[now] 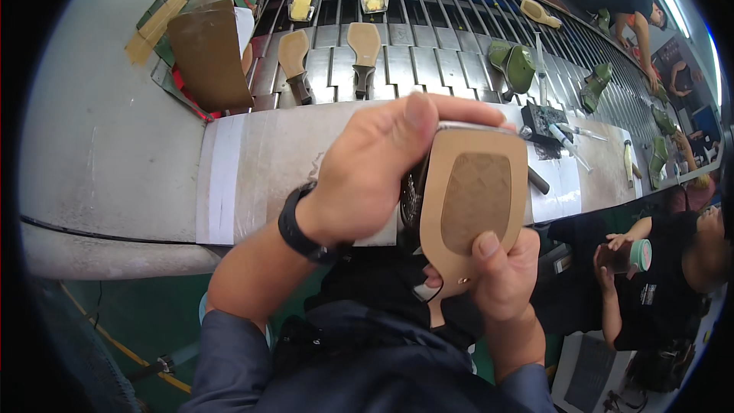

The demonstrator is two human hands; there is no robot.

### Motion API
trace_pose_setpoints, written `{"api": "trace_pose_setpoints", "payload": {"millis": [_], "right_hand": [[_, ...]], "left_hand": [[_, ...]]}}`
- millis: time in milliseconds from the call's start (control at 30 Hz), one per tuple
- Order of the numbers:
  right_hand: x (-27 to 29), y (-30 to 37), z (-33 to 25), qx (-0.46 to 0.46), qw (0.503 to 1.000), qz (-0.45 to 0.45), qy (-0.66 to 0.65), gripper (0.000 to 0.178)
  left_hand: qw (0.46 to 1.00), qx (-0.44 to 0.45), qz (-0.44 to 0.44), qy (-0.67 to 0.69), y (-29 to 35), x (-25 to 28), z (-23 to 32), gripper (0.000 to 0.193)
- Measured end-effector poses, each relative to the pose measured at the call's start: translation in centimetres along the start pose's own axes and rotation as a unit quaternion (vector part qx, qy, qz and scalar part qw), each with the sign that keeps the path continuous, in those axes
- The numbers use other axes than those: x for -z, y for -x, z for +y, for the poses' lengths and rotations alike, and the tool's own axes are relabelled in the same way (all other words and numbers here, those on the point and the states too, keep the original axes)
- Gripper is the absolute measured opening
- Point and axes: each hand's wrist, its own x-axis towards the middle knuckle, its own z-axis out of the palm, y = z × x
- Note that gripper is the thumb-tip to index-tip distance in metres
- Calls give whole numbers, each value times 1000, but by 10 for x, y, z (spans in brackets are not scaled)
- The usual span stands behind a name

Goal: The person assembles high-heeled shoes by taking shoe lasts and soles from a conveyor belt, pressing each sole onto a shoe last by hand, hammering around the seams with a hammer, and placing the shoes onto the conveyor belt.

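Note:
In front of my body is a shoe (478, 183), held sole up, with a tan outsole and a darker brown textured patch on its forefoot. My left hand (367, 164), with a black band on its wrist, is pressed along the shoe's side, its fingers curled over the toe end. Lower down, my right hand (508, 275) grips the narrow waist, thumb lying flat on the sole near the patch. The shoe's upper is mostly hidden behind the sole and my hands; a dark glossy part shows by my left palm.
Beyond the worktable (279, 145) runs a slatted metal conveyor (424, 69) carrying tan-soled shoes (364, 46) and green shoes (518, 69). Syringes (572, 149) lie around a small black block (544, 116). Brown cardboard (210, 57) stands at left. At right, a co-worker holds a green-lidded jar (627, 257).

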Motion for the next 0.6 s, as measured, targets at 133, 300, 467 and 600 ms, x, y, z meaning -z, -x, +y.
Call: {"api": "trace_pose_setpoints", "payload": {"millis": [133, 300, 467, 600], "right_hand": [[14, -20, -3, -13, 999, 13, -41, 44], [25, -28, -2, 23, 998, -1, -54, 40], [27, -29, 1, 48, 998, 23, -22, 39], [32, -31, 3, 55, 998, 10, -32, 38]], "left_hand": [[999, 10, 9, 33, -22, 12, -14, 73], [1000, -14, 2, 20, -29, 13, -20, 61], [999, -37, 5, 12, -36, 12, -27, 58], [998, -55, 1, -1, -36, 14, -31, 55]]}}
